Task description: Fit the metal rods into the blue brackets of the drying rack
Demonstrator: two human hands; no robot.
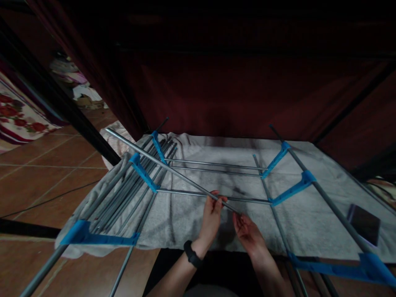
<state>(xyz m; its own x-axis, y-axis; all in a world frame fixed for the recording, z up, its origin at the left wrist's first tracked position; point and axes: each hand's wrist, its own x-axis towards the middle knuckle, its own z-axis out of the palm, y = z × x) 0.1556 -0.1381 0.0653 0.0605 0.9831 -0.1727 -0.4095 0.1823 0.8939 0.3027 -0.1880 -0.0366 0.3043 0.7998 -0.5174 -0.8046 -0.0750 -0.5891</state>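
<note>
My left hand [212, 218], with a black band on its wrist, is closed round a long grey metal rod [161, 164] that slants up to the left. My right hand [247, 233] lies just right of it, palm up with fingers loosely curled, at the rod's near end; whether it grips the rod I cannot make out. Both hands are over a partly built rack of grey rods [213, 194] joined by blue plastic connectors [144, 173], lying on a grey towel [309, 222].
A bundle of loose grey rods [130, 198] lies on the towel's left side. A dark phone [364, 223] rests at the right. Dark red fabric walls [235, 95] with black poles stand behind. Tiled floor [40, 173] and floral bedding [18, 117] lie to the left.
</note>
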